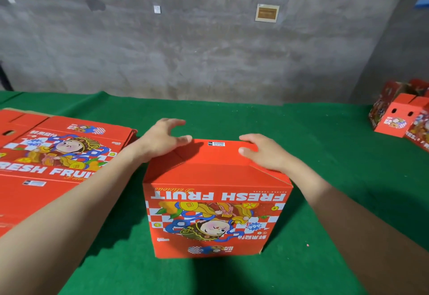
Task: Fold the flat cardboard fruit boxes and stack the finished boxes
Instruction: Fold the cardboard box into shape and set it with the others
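A red cardboard fruit box (216, 215) stands upside down in the middle of the green table, its "FRESH FRUIT" print inverted toward me. Its folded bottom flaps face up. My left hand (162, 139) lies at the far left corner of that top face, fingers spread and loosely bent, thumb on the flap. My right hand (260, 152) presses the far right part of the flaps, fingers bent over the far edge. A stack of flat unfolded boxes (51, 155) lies to the left.
Finished red boxes (399, 118) stand at the table's far right edge. The green cloth table (325, 146) ends at a grey concrete wall (209, 57) close behind. Blue posters hang high on the wall.
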`<state>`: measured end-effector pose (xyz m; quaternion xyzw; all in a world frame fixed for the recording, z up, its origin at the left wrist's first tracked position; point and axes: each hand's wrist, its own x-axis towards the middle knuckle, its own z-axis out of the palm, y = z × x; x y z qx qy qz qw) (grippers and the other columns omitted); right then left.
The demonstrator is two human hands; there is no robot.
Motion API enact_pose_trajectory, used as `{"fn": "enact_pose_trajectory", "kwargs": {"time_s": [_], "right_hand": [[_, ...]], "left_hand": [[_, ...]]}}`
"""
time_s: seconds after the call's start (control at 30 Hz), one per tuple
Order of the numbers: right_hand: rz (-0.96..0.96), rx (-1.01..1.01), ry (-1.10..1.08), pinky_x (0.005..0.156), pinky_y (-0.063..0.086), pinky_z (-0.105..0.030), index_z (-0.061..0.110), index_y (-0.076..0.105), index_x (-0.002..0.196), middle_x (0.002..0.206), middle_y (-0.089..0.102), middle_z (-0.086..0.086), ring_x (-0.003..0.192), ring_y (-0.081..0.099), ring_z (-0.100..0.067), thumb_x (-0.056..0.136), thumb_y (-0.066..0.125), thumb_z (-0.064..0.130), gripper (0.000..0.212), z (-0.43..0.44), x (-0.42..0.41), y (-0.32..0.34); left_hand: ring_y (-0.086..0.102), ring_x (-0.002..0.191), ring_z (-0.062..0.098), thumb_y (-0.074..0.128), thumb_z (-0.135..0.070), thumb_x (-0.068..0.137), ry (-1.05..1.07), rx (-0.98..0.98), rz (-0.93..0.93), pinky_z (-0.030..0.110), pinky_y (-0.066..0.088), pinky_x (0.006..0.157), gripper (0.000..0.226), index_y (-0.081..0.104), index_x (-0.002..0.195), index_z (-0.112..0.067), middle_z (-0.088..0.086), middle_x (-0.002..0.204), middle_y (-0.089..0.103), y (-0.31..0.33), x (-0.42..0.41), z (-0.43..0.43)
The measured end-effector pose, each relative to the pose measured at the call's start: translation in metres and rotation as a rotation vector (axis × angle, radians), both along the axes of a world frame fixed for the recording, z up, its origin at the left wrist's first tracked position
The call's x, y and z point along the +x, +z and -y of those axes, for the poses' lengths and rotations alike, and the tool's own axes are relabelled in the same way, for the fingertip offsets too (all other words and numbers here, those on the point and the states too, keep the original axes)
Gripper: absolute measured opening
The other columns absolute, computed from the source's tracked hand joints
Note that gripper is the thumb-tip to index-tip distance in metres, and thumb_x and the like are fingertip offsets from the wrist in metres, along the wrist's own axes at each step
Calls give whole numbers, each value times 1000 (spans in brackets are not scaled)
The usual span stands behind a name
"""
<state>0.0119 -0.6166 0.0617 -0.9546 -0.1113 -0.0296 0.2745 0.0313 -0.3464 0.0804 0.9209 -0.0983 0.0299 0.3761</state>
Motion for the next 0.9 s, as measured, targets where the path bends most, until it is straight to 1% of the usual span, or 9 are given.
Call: {"fn": "enact_pose_trajectory", "kwargs": {"time_s": [0.1, 0.17, 0.27, 0.37, 0.53, 0.63, 0.7, 0.77, 0.9], "right_hand": [[66, 479, -233, 108, 37, -33, 11, 58, 127, 135, 56, -7, 124, 51, -18, 95, 56, 19, 33, 11, 6, 0], [35, 523, -409, 93, 48, -31, 9, 58, 126, 125, 61, -6, 112, 57, -21, 97, 52, 27, 34, 25, 7, -7], [-443, 493, -491, 52, 53, -26, 7, 56, 124, 113, 62, -9, 78, 63, -22, 99, 37, 51, 54, 45, -15, -30], [-713, 379, -338, 62, 60, -41, 7, 59, 121, 126, 60, -15, 83, 69, -30, 98, 48, 38, 40, 47, -39, -54], [-664, 624, -223, 63, 60, -47, 14, 65, 101, 92, 74, -11, 83, 71, -31, 96, 43, 47, 40, 42, -34, -43], [-643, 832, -89, 62, 57, -46, 26, 57, 119, 105, 70, -9, 87, 70, -34, 82, 56, 58, 49, 54, -25, -29], [-606, 885, -5, 66, 57, -46, 46, 40, 134, 121, 65, -4, 94, 70, -35, 71, 70, 50, 69, 59, -23, -26], [-521, 881, 31, 68, 58, -43, 55, 30, 136, 130, 58, -3, 100, 68, -28, 69, 77, 39, 84, 60, -24, -28], [-164, 729, -43, 68, 55, -23, 47, 40, 119, 135, 39, 2, 94, 64, -2, 68, 84, 13, 75, 53, -30, -37]], "left_hand": [[50, 122, 29, 64, -45, 85, 203, 228, 7, 30, 39, 99, 57, 52, 132, -16, 15, 138, 48, -7, 3, -14], [63, 90, 26, 59, -57, 84, 255, 304, -106, 30, 49, 75, 46, 66, 103, -16, 15, 113, 65, -14, 3, -21], [62, 65, 22, 49, -70, 81, 312, 207, -257, 28, 44, 58, 64, 67, 85, -8, 12, 87, 69, -20, 2, -26], [64, 60, 22, 45, -69, 84, 309, 130, -277, 27, 44, 49, 68, 66, 83, -4, 11, 79, 68, -21, 1, -24], [61, 84, 29, 29, -75, 85, 385, 83, -31, 32, 43, 73, 82, 65, 81, -2, 18, 89, 64, -5, 5, -34], [54, 74, 23, 35, -70, 88, 373, -312, -46, 31, 39, 67, 62, 56, 73, -13, 8, 79, 57, 4, 10, -39], [53, 68, 18, 54, -54, 89, 296, -686, -169, 31, 41, 66, 39, 51, 80, -16, 5, 77, 55, -3, 11, -37], [55, 64, 15, 63, -34, 89, 261, -849, -186, 31, 42, 65, 24, 47, 82, -17, 5, 78, 56, -16, 12, -37], [55, 71, 8, 52, -33, 96, 245, -684, -207, 28, 39, 71, 15, 55, 105, -21, -2, 87, 60, -42, 16, -29]]}}
